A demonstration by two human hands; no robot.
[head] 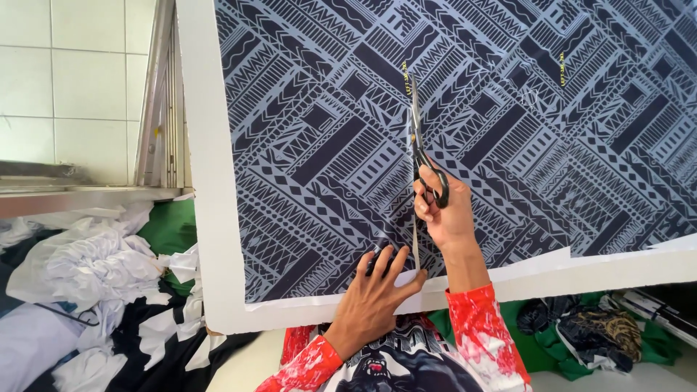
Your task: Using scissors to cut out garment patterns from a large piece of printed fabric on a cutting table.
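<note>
Scissors (420,149) upright on patterned fabric (508,123), blades pointing away along cut line running up from near edge. Right hand (443,210) clamped through black handles. Left hand (377,297) flat, fingers spread, pressing fabric just left of cut at near edge. Fabric covers white worktop (214,239); bare white border along left and near edges. Paper layer peeks out under fabric's near edge. Beyond left edge: heap of white and green cloth (94,268) on floor. Below near edge, right: dark cloth bundle (588,327).
</note>
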